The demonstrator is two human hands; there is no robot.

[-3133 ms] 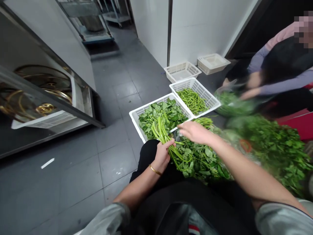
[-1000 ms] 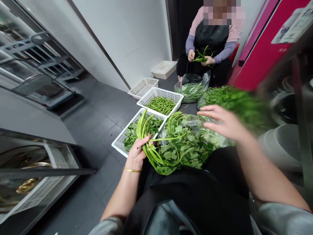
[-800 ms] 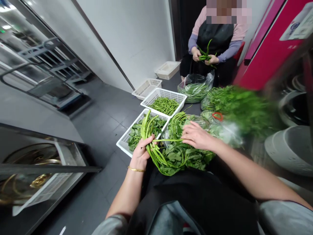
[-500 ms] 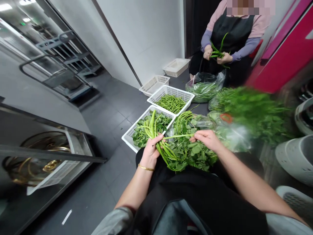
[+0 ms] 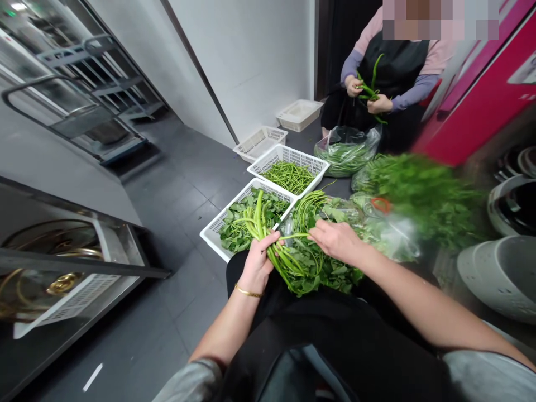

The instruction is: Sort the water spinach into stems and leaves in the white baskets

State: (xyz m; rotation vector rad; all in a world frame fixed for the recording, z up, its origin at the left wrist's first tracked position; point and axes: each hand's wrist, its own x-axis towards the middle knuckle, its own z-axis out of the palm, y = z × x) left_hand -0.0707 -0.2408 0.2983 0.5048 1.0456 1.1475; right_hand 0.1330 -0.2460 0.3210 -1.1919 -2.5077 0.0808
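Observation:
My left hand (image 5: pixel 257 264), with a gold bracelet at the wrist, is closed round a bundle of green leafy stems (image 5: pixel 268 234) over my lap. My right hand (image 5: pixel 335 241) pinches a single thin stem (image 5: pixel 295 236) that runs sideways to the bundle. The bundle's leaves (image 5: pixel 318 271) hang down on my black apron. Just beyond the hands a white basket (image 5: pixel 213 229) holds picked leaves. A second white basket (image 5: pixel 312 163) behind it holds bare green stems.
A person in a black apron sits opposite, with a hand (image 5: pixel 379 104) on greens above a plastic bag (image 5: pixel 345 153) of greens. A big heap of leafy greens (image 5: pixel 422 192) lies at my right. Two empty white baskets (image 5: pixel 259 142) stand by the wall. A steel cabinet (image 5: pixel 62 262) is at left.
My right hand came back from the heap at the right and took hold of one stem next to the bundle. My left hand kept its grip. The camera swung about.

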